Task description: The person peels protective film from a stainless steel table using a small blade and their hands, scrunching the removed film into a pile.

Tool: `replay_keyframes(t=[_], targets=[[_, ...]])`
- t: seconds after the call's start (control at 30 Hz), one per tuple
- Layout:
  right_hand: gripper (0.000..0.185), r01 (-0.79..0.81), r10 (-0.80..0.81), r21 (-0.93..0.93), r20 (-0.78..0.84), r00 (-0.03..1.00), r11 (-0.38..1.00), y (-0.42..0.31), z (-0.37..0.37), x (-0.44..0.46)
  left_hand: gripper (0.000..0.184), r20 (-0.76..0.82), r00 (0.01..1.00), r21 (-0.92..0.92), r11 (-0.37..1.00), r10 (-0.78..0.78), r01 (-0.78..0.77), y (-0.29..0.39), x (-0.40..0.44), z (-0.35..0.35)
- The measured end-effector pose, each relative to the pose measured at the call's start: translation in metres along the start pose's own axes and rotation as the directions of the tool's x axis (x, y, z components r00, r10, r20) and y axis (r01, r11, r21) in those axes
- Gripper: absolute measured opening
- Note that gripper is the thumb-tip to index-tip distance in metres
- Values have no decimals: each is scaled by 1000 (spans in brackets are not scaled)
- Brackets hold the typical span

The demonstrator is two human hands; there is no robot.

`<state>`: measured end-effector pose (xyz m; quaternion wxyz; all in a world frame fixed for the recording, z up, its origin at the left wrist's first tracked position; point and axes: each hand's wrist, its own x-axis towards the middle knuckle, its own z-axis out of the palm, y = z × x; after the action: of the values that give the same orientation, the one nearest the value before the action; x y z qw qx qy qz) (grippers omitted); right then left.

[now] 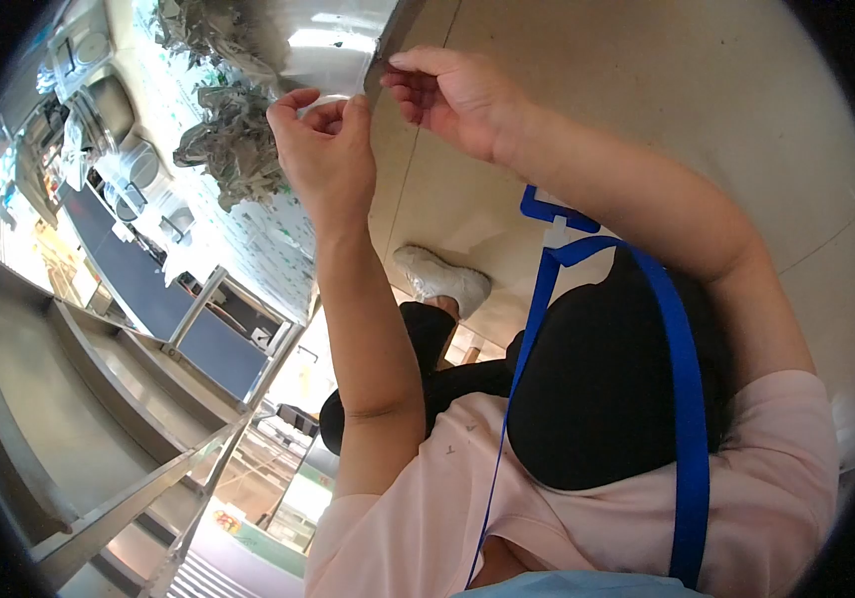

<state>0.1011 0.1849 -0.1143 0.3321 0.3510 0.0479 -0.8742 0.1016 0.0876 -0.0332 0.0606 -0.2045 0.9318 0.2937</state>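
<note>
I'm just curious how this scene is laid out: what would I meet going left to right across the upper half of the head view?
Crumpled grey plastic → left hand → right hand → blue clip.

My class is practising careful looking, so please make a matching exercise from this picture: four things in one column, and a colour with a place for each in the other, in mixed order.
Things:
1. Strap
2. Shoe
3. Shirt
4. Crumpled bundle

Colours and places:
A. Pink, short-sleeved, on the person's body
B. Grey, beside the left hand
C. Blue, running down over the clothing
D. White, on the tiled floor

Right pairs: 1-C, 2-D, 3-A, 4-B
</note>
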Motion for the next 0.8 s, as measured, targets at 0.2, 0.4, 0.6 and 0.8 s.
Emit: replay_keyframes(t=[0.2,0.4,0.6,0.8], targets=[[8,-31,31,22,-7,1000,999,2,5,5,34,80,995,123,990,64,-73,-4,3,-11],[8,-41,41,10,4,999,999,1,5,11,35,162,984,131,987,69,-91,-5,4,-18],[9,4,-3,-9,41,999,1000,-6,1,9,29,160,973,154,969,168,-192,-13,11,-23],[10,22,-23,-31,-16,1000,999,-2,8,-3,29,126,976,287,936,176,-205,-2,10,-19]])
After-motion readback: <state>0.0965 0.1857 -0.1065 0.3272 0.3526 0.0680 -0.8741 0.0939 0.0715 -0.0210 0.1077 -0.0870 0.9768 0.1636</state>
